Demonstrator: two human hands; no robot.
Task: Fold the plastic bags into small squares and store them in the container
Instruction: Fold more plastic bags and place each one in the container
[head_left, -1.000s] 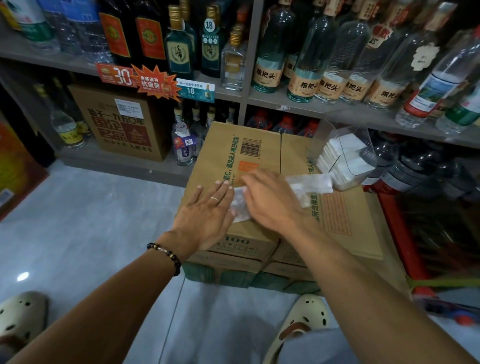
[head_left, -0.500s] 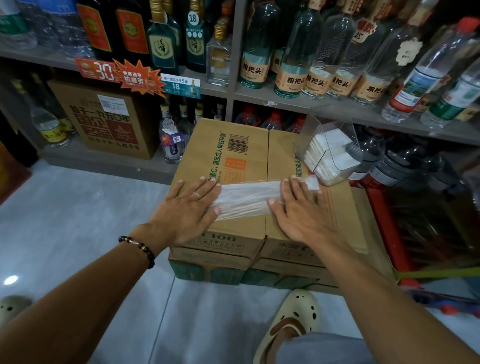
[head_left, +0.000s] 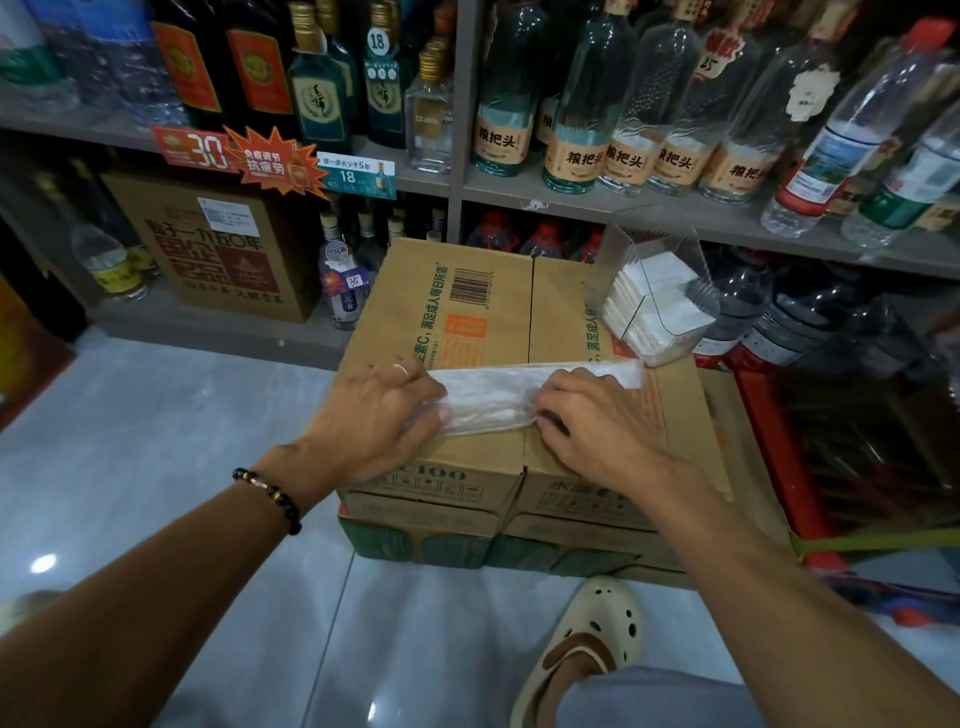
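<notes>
A: Left hand (head_left: 371, 415) grips the left end of the bag (head_left: 498, 395): thumb tucked under the near edge, fingers curled over the top. Ring on one finger, bead bracelet (head_left: 270, 499) on the wrist.

B: Right hand?

A: Right hand (head_left: 592, 415) pinches the bag's near edge too, fingertips curled onto the plastic, rest of the hand lying over the bag's right part.

B: Bag state?

A: Clear bag, flattened into a long narrow strip. Lies crosswise on the top box (head_left: 467, 312), roughly at mid-depth. Near edge looks lifted slightly between the two hands. Right end sticks out past the right hand.

B: Container?

A: Clear container (head_left: 654, 244) on the box's far right corner, tilted. White folded squares (head_left: 649, 306) stacked inside. Near the strip's right end, not touching as far as I can tell.

B: What's the worktop?

A: Cardboard box stacked on more boxes (head_left: 415, 540), on a tile floor (head_left: 156, 441). Seam runs down the top, barcode on the left flap.

B: Surroundings?

A: Shelf (head_left: 571, 200) behind, full of bottles (head_left: 576, 150). Price tags (head_left: 270, 161) on its edge. Brown carton (head_left: 223, 244) on the lower shelf, left. Cream clog (head_left: 587, 644) on the person's foot, below the boxes.
</notes>
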